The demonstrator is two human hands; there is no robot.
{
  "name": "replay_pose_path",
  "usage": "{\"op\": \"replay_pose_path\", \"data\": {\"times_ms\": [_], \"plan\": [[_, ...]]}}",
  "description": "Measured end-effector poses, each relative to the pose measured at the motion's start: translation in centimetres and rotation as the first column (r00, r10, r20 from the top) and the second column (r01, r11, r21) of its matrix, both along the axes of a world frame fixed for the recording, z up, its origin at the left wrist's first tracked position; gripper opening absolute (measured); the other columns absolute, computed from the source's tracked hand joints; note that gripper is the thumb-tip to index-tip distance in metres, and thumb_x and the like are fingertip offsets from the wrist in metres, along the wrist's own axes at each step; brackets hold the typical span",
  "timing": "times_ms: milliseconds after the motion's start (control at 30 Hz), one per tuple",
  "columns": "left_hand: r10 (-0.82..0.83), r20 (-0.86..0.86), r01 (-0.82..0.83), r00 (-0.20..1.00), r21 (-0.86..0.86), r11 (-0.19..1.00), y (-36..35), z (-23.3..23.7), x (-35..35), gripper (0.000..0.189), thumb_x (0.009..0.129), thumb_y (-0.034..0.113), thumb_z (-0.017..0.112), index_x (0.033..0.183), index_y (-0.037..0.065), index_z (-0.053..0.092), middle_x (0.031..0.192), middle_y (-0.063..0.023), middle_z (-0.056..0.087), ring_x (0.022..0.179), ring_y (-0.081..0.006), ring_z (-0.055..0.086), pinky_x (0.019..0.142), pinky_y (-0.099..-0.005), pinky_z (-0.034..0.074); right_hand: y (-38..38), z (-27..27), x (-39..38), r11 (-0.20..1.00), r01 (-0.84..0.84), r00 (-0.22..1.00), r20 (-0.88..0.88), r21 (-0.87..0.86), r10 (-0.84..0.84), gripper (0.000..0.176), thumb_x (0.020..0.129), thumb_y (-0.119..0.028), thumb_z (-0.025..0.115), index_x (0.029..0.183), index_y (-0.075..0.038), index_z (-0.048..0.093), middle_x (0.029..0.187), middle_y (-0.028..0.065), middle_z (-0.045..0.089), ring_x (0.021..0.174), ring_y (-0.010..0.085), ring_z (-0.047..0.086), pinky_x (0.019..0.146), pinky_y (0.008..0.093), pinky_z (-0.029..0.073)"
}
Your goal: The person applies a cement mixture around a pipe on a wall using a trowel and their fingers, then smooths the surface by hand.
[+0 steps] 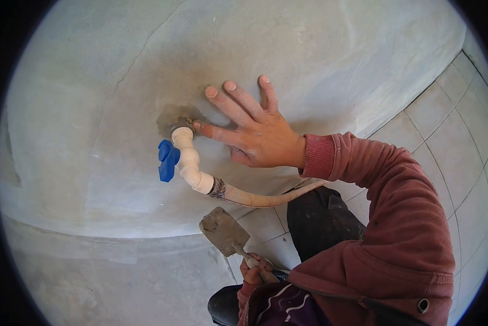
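My right hand (265,136) lies against the curved plastered wall with its fingers spread. Its index fingertip presses wet mortar (185,123) around the base of a white plastic pipe (187,157). That pipe comes out of the wall, carries a valve with a blue handle (168,161), and bends down toward a pale hose (249,196). Dark wrapping covers the joint with the hose. Lower down, my left hand (259,269) is closed around the handle of a small trowel (222,231), whose flat blade is smeared with mortar.
The grey wall (287,49) curves across the view, with a thin crack at upper left. Light floor tiles (450,141) run along the right side. My dark-trousered knee (320,223) is close under the hose. A rough grey surface (124,277) spreads at lower left.
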State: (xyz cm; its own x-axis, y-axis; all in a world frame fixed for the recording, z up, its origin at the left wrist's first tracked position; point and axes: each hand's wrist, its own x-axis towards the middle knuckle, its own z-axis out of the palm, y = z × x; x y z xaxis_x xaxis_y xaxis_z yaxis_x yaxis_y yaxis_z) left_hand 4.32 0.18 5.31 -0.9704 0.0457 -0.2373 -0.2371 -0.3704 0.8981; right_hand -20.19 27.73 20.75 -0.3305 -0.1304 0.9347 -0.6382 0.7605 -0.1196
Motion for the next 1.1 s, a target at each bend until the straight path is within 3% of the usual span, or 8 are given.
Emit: {"op": "replay_pose_path", "data": {"times_ms": [267, 433, 667, 867, 933, 967, 1033, 1100], "plan": [[-0.014, 0.091, 0.021, 0.996, -0.068, 0.997, -0.7, 0.4, 0.3, 0.026, 0.065, 0.003, 0.054, 0.091, 0.003, 0.050, 0.069, -0.0085, 0.054, 0.057, -0.0212, 0.055, 0.055, -0.0338, 0.050, -0.7, 0.4, 0.3, 0.998, 0.061, 0.995, -0.084, 0.022, -0.059, 0.059, 0.053, -0.023, 0.074, 0.110, -0.030, 0.058, 0.146, 0.0083, 0.029, 0.133, 0.0297, 0.026, 0.105, 0.0595, 0.006], [-0.020, 0.099, 0.020, 0.995, -0.003, 1.000, -0.8, 0.3, 0.1, 0.025, 0.066, 0.004, 0.054, 0.091, 0.003, 0.050, 0.069, -0.0084, 0.054, 0.057, -0.0206, 0.056, 0.054, -0.0332, 0.049, 0.1, 2.1, 1.4, 0.973, -0.187, 0.982, -0.065, -0.131, 0.180, 0.052, 0.054, -0.010, 0.065, 0.106, -0.018, 0.059, 0.136, 0.0122, 0.038, 0.121, 0.0295, 0.036, 0.102, 0.0555, 0.013], [-0.012, 0.061, 0.014, 0.998, -0.029, 0.999, -1.1, -0.1, 0.4, 0.027, 0.066, 0.008, 0.053, 0.092, 0.002, 0.050, 0.067, -0.0089, 0.054, 0.056, -0.0205, 0.055, 0.054, -0.0336, 0.050, -2.6, 3.8, 1.3, 0.947, -0.169, 0.979, -0.156, -0.275, 0.130, 0.039, 0.057, -0.005, 0.065, 0.095, -0.013, 0.060, 0.128, 0.0120, 0.042, 0.117, 0.0279, 0.037, 0.096, 0.0540, 0.018], [-0.032, 0.091, 0.039, 0.995, -0.078, 0.996, -1.7, -0.1, 0.2, 0.029, 0.065, 0.010, 0.056, 0.093, 0.002, 0.050, 0.069, -0.0082, 0.055, 0.058, -0.0202, 0.056, 0.055, -0.0330, 0.050, -1.5, 2.1, 4.1, 0.909, -0.245, 0.962, 0.030, -0.337, 0.270, 0.045, 0.060, 0.000, 0.058, 0.104, -0.007, 0.055, 0.107, 0.0111, 0.053, 0.094, 0.0249, 0.050, 0.083, 0.0384, 0.035], [-0.035, 0.087, 0.041, 0.996, -0.072, 0.997, -1.9, -0.3, 0.3, 0.030, 0.065, 0.010, 0.056, 0.093, 0.002, 0.050, 0.068, -0.0084, 0.055, 0.058, -0.0203, 0.056, 0.055, -0.0332, 0.050, -1.8, 1.8, 4.9, 0.568, -0.511, 0.587, 0.221, -0.645, 0.779, 0.045, 0.069, 0.000, 0.051, 0.113, -0.002, 0.048, 0.079, 0.0055, 0.054, 0.064, 0.0160, 0.048, 0.062, 0.0268, 0.037], [-0.034, 0.084, 0.038, 0.996, -0.043, 0.998, -2.1, -0.6, 0.3, 0.030, 0.065, 0.010, 0.056, 0.093, 0.002, 0.050, 0.068, -0.0086, 0.055, 0.058, -0.0203, 0.056, 0.055, -0.0332, 0.050, -2.0, 1.8, 4.7, 0.567, -0.511, 0.586, 0.220, -0.647, 0.780, 0.045, 0.069, 0.000, 0.051, 0.113, -0.002, 0.048, 0.079, 0.0055, 0.054, 0.064, 0.0160, 0.048, 0.062, 0.0268, 0.037], [-0.031, 0.081, 0.033, 0.996, -0.017, 0.999, -2.3, -0.8, 0.4, 0.030, 0.065, 0.010, 0.055, 0.093, 0.002, 0.050, 0.068, -0.0087, 0.055, 0.058, -0.0204, 0.056, 0.056, -0.0332, 0.050, -2.0, 2.1, 3.4, 0.154, -0.526, 0.078, 0.133, -0.836, 0.988, 0.045, 0.076, -0.003, 0.045, 0.120, 0.001, 0.042, 0.062, 0.0005, 0.047, 0.050, 0.0093, 0.038, 0.050, 0.0220, 0.031], [-0.059, 0.082, 0.064, 0.995, -0.059, 0.996, -2.3, -0.5, 0.4, 0.030, 0.065, 0.010, 0.056, 0.093, 0.002, 0.050, 0.068, -0.0085, 0.054, 0.058, -0.0203, 0.056, 0.056, -0.0330, 0.051, -1.6, 3.1, 2.8, 0.072, -0.474, -0.065, 0.116, -0.878, 0.991, 0.045, 0.077, -0.005, 0.044, 0.121, 0.003, 0.042, 0.061, -0.0005, 0.045, 0.051, 0.0077, 0.037, 0.049, 0.0221, 0.031]]}}
